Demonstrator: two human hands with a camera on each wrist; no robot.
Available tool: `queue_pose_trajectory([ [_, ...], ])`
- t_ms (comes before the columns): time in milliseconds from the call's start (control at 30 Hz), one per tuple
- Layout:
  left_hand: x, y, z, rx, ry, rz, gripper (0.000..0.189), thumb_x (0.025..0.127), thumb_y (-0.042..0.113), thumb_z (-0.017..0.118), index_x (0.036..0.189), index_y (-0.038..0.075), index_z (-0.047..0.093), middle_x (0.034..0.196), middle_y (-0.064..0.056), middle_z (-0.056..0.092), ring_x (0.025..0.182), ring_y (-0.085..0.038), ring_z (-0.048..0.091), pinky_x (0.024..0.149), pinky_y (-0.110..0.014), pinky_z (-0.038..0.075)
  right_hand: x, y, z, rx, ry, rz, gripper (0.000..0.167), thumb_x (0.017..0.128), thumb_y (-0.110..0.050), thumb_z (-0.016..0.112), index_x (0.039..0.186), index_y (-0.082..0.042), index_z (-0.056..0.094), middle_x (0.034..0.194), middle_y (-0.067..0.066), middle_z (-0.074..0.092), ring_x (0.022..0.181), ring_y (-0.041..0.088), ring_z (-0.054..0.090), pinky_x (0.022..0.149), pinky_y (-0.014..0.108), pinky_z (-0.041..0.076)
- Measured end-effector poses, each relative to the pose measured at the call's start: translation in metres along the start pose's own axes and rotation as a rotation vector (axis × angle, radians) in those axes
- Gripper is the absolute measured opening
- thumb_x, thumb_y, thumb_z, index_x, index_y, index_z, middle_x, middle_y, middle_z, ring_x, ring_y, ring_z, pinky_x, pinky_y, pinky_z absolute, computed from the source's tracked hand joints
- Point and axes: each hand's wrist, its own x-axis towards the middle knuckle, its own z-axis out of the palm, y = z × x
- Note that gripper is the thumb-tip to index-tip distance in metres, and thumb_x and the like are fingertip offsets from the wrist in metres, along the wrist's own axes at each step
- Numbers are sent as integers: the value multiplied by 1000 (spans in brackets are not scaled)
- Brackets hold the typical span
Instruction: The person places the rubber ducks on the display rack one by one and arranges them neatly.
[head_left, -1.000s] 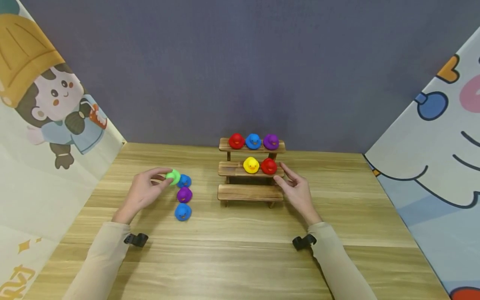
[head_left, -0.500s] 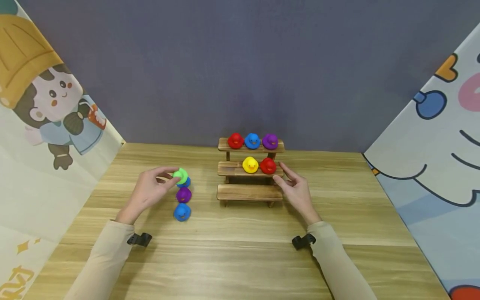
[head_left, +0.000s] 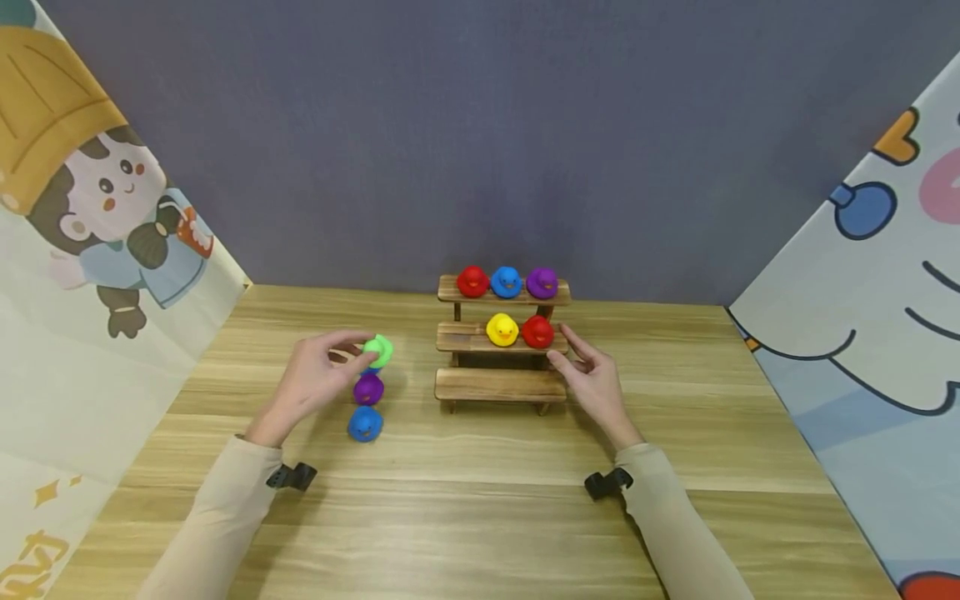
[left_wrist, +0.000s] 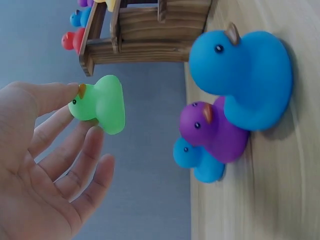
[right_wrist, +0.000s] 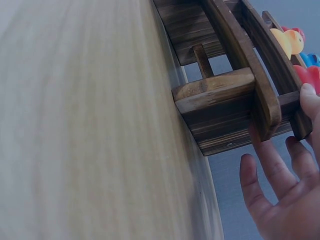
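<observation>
My left hand [head_left: 318, 375] pinches a green rubber duck [head_left: 381, 350] by its head between thumb and fingers, raised off the table. Below it, a blue duck [head_left: 371, 372] is mostly covered in the head view; a purple duck [head_left: 368, 389] and another blue duck [head_left: 365, 423] line up toward the front. A three-tier wooden display stand [head_left: 498, 385] is at centre. Its top tier carries red [head_left: 472, 282], blue [head_left: 506, 282] and purple ducks [head_left: 542, 283]; the middle one carries yellow [head_left: 502, 330] and red ducks [head_left: 537, 332]. My right hand [head_left: 596, 387] holds the middle tier's right end.
The wood-grain table [head_left: 450, 508] runs back to a grey-blue wall panel [head_left: 480, 150]. Cartoon-printed panels stand at the left [head_left: 90, 350] and right [head_left: 847, 333]. The stand's lowest tier is bare, as is the left end of its middle tier.
My left hand has carried the green duck to the right, passing over the rear blue duck, which it now mostly hides. My right hand has stayed at the stand.
</observation>
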Motion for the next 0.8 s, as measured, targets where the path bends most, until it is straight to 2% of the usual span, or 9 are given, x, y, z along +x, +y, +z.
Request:
queue_pose_trajectory([
  [167, 3, 6, 5, -4, -4, 22, 32, 98, 29, 79, 126, 14, 78, 119, -6, 80, 100, -21, 74, 86, -38, 62, 0, -1, 0, -10, 6, 9, 56, 101, -18, 77, 153, -11, 57, 159, 12, 54, 91, -2, 77, 53, 14, 49],
  [300, 4, 12, 8, -16, -23, 32, 32, 98, 28, 78, 127, 15, 78, 114, -8, 80, 97, -25, 75, 86, -43, 63, 0, 0, -1, -11, 5, 8, 57, 100, -18, 77, 153, -11, 57, 159, 13, 54, 91, 2, 79, 51, 15, 47],
  [500, 6, 19, 12, -26, -35, 57, 31, 99, 29, 77, 127, 16, 78, 114, -6, 80, 98, -26, 75, 87, -46, 63, 0, -1, 0, -1, 1, 10, 56, 101, -16, 76, 154, -9, 56, 159, 15, 53, 90, -4, 77, 58, 14, 54],
  [800, 16, 36, 24, -41, -51, 96, 31, 99, 27, 78, 128, 15, 78, 118, -8, 80, 105, -28, 74, 89, -47, 63, 1, -1, 1, -6, 8, 10, 57, 101, -16, 76, 154, -9, 56, 159, 13, 53, 91, -6, 76, 60, 13, 55],
])
